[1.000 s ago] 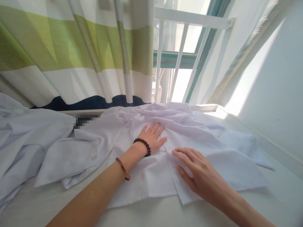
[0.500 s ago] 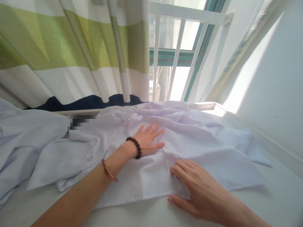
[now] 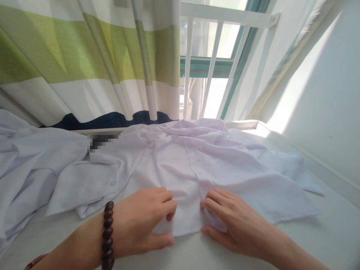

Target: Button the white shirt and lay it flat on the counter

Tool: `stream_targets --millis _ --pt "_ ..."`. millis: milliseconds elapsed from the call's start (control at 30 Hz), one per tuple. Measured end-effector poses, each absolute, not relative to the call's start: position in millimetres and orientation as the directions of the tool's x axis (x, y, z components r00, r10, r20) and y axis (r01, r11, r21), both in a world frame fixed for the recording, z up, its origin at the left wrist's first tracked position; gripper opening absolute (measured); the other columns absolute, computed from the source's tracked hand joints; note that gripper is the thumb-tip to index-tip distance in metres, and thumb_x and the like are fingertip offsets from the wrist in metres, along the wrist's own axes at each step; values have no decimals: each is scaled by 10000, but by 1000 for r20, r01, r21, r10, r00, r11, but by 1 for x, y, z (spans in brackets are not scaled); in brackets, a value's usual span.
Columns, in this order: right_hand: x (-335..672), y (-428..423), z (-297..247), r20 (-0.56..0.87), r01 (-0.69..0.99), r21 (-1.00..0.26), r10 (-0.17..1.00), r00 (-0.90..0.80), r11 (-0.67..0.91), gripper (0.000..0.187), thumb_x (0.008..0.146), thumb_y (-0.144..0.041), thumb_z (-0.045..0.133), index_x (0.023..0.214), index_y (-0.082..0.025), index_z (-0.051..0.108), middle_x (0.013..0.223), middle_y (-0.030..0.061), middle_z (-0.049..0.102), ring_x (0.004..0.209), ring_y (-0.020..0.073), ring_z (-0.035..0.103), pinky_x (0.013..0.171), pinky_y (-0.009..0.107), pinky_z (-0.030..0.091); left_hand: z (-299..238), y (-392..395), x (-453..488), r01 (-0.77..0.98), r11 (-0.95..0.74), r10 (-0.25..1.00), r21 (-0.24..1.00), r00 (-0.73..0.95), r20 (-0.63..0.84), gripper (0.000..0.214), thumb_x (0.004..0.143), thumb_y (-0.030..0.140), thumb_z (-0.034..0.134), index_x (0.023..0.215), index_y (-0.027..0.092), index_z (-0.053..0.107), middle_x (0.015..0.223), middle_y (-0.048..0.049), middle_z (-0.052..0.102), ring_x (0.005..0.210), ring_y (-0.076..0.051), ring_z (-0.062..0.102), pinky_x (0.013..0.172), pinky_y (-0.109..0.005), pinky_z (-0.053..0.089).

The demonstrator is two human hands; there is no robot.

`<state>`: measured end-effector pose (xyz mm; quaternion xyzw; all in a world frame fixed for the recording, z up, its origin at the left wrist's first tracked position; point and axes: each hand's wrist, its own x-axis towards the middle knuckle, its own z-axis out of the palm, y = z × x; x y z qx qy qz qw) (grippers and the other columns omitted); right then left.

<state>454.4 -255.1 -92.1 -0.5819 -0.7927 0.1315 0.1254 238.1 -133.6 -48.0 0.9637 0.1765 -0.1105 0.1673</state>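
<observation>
A white button-up shirt lies spread over a pale flat surface, its hem toward me and its button strip running up the middle. My left hand, with a dark bead bracelet at the wrist, rests at the near left part of the hem. Its fingers curl down and the thumb stands apart from them. Across the button strip, my right hand touches the cloth with bent fingers, its thumb at the hem's edge. A gap shows between that thumb and the fingers. Both hands' fingertips are partly hidden.
More white cloth lies at the left, beside a shirt cuff with a button. A dark pixelated patch covers something behind it. Beyond are a green-and-white curtain, a white railing and a window. A white wall bounds the right side.
My left hand has drawn back toward me from the middle of the shirt to its hem, and its spread fingers have curled. My right hand has stayed nearly in place.
</observation>
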Motion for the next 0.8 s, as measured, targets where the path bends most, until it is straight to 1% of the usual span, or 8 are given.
stream_targets --millis 100,167,267,367,467,533,633,800 --pt "454 -255 -91 83 879 -344 943 -321 330 160 832 -290 665 941 -201 590 949 36 595 851 200 532 745 330 442 -54 -148 233 467 -866 396 180 860 -322 275 688 180 621 961 202 611 1015 -63 646 913 -260 604 764 -340 477" --pt "454 -254 -93 136 873 -321 930 -342 368 36 880 -223 593 903 -195 593 932 40 599 833 189 524 734 317 433 -58 -150 231 513 -853 463 98 829 -313 338 665 78 521 976 183 602 1038 -81 648 920 -263 618 754 -341 485" --pt "456 -251 -96 205 864 -303 913 -352 401 185 944 -157 451 815 -188 579 835 38 596 768 173 503 712 309 415 -57 -144 230 520 -850 473 87 825 -311 396 678 6 424 986 192 588 999 -55 672 854 -227 652 714 -304 471" --pt "457 -250 -96 228 859 -334 917 -327 389 188 952 -181 449 803 -190 564 797 35 591 752 173 502 709 314 410 -50 -136 230 508 -849 447 145 837 -317 353 723 30 429 996 203 571 917 -28 694 810 -211 672 700 -276 453" --pt "457 -252 -93 202 837 -389 922 -331 386 77 896 -272 577 898 -196 564 885 39 604 828 187 530 764 328 426 -43 -131 231 518 -845 465 129 833 -300 286 786 77 433 1021 201 540 816 -17 696 752 -221 677 637 -271 433" --pt "454 -252 -93 178 827 -399 918 -354 396 141 854 -285 628 945 -201 560 930 39 608 861 196 536 790 338 429 -41 -129 231 483 -867 435 124 854 -287 255 813 78 419 991 210 544 775 -1 683 703 -207 668 586 -254 403" --pt "452 -251 -96 164 836 -366 913 -375 409 44 856 -175 563 894 -197 556 888 35 607 819 189 526 747 326 423 -40 -127 228 374 -919 330 125 904 -273 260 803 37 419 873 219 591 812 14 670 619 -143 627 543 -223 359" --pt "453 -248 -98 209 848 -336 910 -358 411 169 900 -115 433 820 -185 564 780 34 585 734 171 497 679 305 396 -39 -135 223 349 -934 319 80 913 -255 199 826 133 510 910 250 647 912 3 670 705 -160 635 608 -243 428"
